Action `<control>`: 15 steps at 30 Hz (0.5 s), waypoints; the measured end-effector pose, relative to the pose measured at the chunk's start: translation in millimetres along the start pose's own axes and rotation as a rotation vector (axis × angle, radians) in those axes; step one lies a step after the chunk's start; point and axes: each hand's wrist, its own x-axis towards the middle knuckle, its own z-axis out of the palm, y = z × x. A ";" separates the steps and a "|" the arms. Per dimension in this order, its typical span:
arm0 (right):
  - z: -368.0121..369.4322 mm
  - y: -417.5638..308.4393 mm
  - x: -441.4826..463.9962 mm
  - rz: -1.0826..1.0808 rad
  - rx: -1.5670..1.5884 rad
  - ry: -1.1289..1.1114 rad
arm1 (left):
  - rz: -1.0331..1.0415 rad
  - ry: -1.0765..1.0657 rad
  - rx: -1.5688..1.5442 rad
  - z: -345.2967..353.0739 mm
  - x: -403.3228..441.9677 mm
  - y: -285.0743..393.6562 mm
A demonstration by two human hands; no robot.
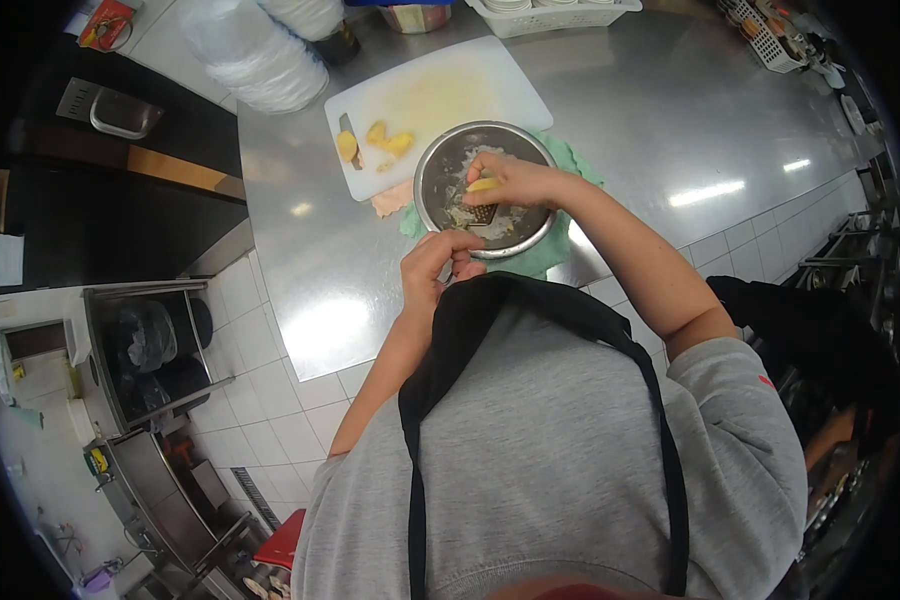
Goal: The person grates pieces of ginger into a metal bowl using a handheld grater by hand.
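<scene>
A steel mixing bowl point(425, 200) stands on a green cloth point(560, 255), with pale grated shreds point(495, 232) inside. My right hand point(510, 182) is over the bowl, its fingers closed around a yellow piece of root vegetable point(484, 185). Right under that piece is a small metal grater point(482, 214), tilted in the bowl. At the near rim, my left hand point(442, 260) is curled shut at the grater's near end; the handle itself is hidden by the fingers. More yellow pieces point(398, 143) lie on a white cutting board point(450, 85) beyond the bowl.
A steel table point(650, 110) carries everything. Plastic-wrapped stacks of containers point(255, 55) stand at the far left, and a white basket of dishes point(550, 18) at the back. Another basket with utensils point(765, 40) is far right. A person in black point(810, 330) is on the right.
</scene>
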 end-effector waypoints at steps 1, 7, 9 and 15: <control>0.1 -1.5 -1.7 -0.065 -0.138 0.019 | 0.011 0.005 -0.013 -0.6 -0.4 -0.7; 4.8 9.3 -11.2 -0.358 -0.443 0.218 | -0.017 0.045 -0.087 -1.1 -4.0 0.4; 7.9 15.8 -9.2 -0.405 -0.443 0.245 | -0.011 0.033 -0.097 -0.8 -2.3 4.1; 26.8 -16.2 -17.4 -0.234 -0.596 0.412 | -0.050 0.240 0.001 7.7 1.7 8.3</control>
